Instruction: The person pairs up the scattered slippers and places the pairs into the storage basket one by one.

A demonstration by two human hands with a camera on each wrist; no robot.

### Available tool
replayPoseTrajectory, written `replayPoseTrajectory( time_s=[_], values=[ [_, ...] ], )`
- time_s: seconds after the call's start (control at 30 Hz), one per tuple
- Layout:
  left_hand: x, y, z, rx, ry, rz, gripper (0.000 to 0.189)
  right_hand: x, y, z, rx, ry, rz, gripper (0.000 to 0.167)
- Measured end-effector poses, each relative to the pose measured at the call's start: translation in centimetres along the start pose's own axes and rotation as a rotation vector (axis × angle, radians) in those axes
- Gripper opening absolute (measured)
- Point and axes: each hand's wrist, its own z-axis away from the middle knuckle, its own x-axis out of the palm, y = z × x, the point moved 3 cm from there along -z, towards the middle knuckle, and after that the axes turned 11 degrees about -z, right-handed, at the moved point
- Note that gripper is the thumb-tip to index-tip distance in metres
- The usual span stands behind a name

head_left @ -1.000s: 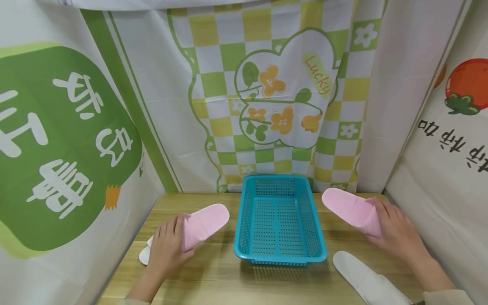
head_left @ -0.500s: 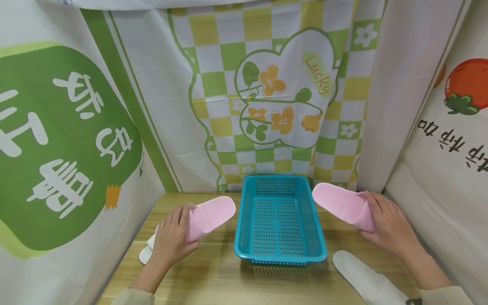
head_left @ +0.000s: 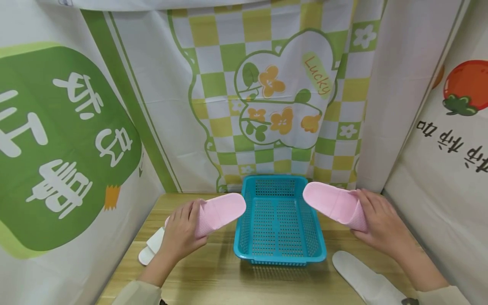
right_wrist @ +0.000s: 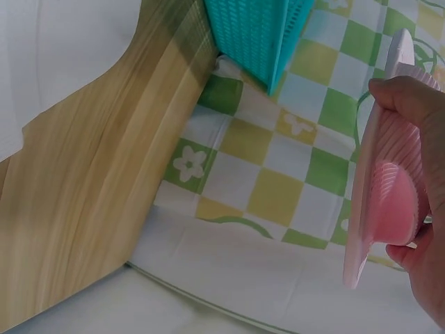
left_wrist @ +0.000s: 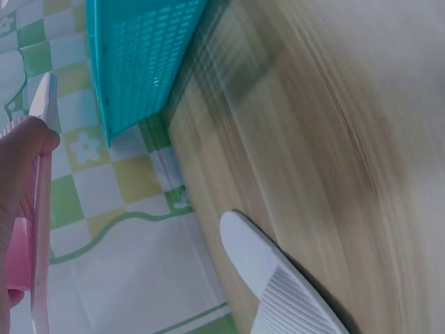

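Note:
My left hand grips a pink slipper by its ribbed strap, the toe end reaching over the left rim of a blue-green plastic basket. On the other side my right hand holds a second pink slipper, its tip over the basket's right rim. Both slippers are raised above the table. In the right wrist view the thumb and fingers wrap round the strap of the pink slipper. The left wrist view shows the left thumb against the edge of its pink slipper.
One white slipper lies on the wooden table at the left, partly behind the left forearm. Another white slipper lies at the front right. Printed cloth hangs behind the basket, with cloth walls on both sides.
Both hands have moved inward with their pink slippers, the left one rightward and the right one leftward, until the tips overlap the basket's rims. The basket and white slippers have stayed in place.

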Motion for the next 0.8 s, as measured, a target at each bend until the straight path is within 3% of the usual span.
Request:
replayPoseTrajectory(
  time_s=[0.27, 0.8],
  values=[
    [0.1, 1.1, -1.3, 0.022, -0.016, 0.033, 0.096, 0.2, -1.0, -0.6, -0.057, 0.024, 0.009, 0.089],
    [0.2, 3.5, -3.1, 0.093, -0.014, 0.066, 0.100, 0.8, -3.0, -1.8, -0.085, -0.028, -0.035, 0.097]
  ],
)
